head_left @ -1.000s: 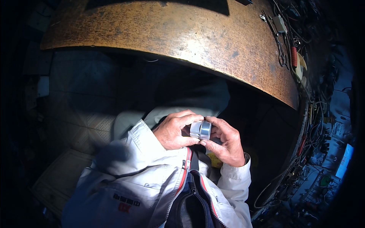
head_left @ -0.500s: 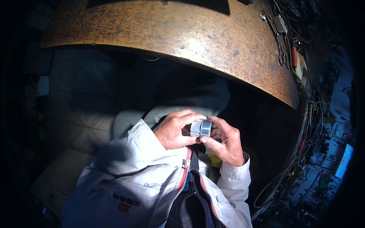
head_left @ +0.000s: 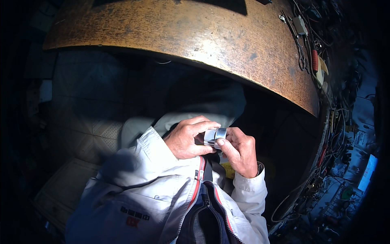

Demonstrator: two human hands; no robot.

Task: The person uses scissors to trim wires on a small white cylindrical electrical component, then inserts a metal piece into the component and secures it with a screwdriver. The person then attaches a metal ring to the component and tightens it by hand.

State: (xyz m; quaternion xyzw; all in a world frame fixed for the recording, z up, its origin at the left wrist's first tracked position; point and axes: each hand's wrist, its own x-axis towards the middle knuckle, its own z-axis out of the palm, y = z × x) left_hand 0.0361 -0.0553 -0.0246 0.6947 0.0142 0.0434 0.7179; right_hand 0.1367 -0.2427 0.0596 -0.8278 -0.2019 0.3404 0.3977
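Note:
Above my lap, in front of the open jacket, I hold a small silvery cylindrical metal part (head_left: 211, 136) in both hands. Its right end carries a shiny band; the left portion looks paler and ribbed. My left hand (head_left: 185, 138) grips the paler portion between thumb and fingers. Against the shiny band my right hand (head_left: 241, 151) presses its thumb, with the fingers curled behind the far end. The part's exact kind cannot be made out, and its right end is partly hidden by my right fingers.
A worn brown wooden table (head_left: 162, 32) curves across the top. Along its right edge lie scissors (head_left: 302, 61), a red-handled tool (head_left: 315, 61) and a pale box-shaped piece (head_left: 300, 25). Tangled cables and clutter fill the far right. Something yellow (head_left: 228, 171) shows below my hands.
My right thumb has moved up onto the shiny band, and the right fingers have curled in closer. The left hand keeps its hold nearly unchanged.

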